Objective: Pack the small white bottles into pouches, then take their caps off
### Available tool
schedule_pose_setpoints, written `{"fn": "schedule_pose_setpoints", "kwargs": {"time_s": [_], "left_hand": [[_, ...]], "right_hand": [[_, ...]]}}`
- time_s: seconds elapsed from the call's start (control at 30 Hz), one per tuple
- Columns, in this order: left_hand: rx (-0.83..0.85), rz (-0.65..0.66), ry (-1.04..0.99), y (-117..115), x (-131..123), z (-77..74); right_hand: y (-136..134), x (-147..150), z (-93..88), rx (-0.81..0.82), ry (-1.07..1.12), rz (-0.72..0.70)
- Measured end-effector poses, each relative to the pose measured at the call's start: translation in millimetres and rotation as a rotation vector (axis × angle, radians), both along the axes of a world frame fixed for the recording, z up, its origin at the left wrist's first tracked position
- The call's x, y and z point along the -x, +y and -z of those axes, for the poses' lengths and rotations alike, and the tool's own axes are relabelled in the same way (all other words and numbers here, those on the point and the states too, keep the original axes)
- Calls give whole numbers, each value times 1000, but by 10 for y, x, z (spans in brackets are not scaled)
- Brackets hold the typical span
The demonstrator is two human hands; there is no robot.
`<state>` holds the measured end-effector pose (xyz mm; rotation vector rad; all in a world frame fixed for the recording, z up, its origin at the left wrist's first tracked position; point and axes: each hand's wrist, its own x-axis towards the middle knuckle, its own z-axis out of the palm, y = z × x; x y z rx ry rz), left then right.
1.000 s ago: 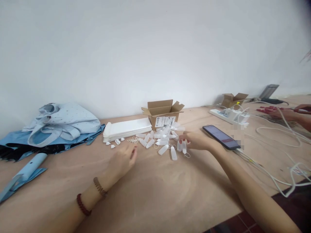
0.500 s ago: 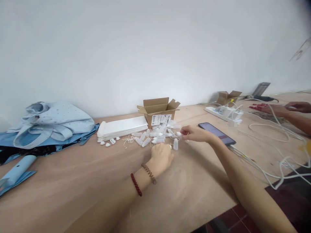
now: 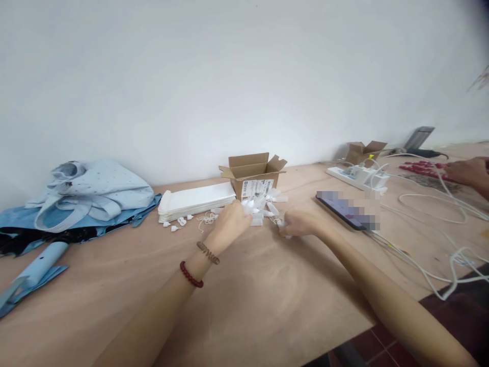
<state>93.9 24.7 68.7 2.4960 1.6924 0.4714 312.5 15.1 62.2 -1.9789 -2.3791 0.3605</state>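
Small translucent plastic bottles (image 3: 273, 209) lie in a loose heap in front of an open cardboard box (image 3: 254, 176). My left hand (image 3: 232, 222), with two bracelets at its wrist, reaches into the heap's left side. Its fingers curl against the bottles, and the hand hides part of the heap. At the heap's right edge, my right hand (image 3: 301, 224) is closed around a small bottle (image 3: 283, 225), mostly covered by the fingers. White string (image 3: 207, 219) and several small white caps (image 3: 182, 221) lie to the left.
A stack of white paper bags (image 3: 196, 200) lies beside the box. Light blue fabric (image 3: 95, 188) is piled at far left. On the right are a phone (image 3: 336, 210), a white power strip (image 3: 346, 178) and looping cables (image 3: 428, 219). Another person's hand (image 3: 471, 171) touches red pieces (image 3: 420, 167).
My left hand has moved left and forward into the bottles. My right hand has come slightly nearer, over the bottle at the heap's right edge. The view has shifted slightly.
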Motion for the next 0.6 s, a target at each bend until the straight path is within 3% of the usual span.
{"fn": "schedule_pose_setpoints", "kwargs": {"time_s": [0.1, 0.2, 0.33, 0.47, 0.6], "left_hand": [[-83, 39, -13, 141, 45, -39], [-78, 148, 8, 259, -8, 35], [-62, 199, 16, 372, -104, 113], [-86, 217, -31, 385, -124, 22], [-95, 191, -151, 270, -75, -145]], "right_hand": [[4, -60, -114, 68, 25, -4], [-23, -131, -238, 45, 75, 3], [-65, -277, -357, 111, 142, 55], [-50, -338, -366, 55, 434, 116], [-32, -67, -240, -93, 887, 95]]}}
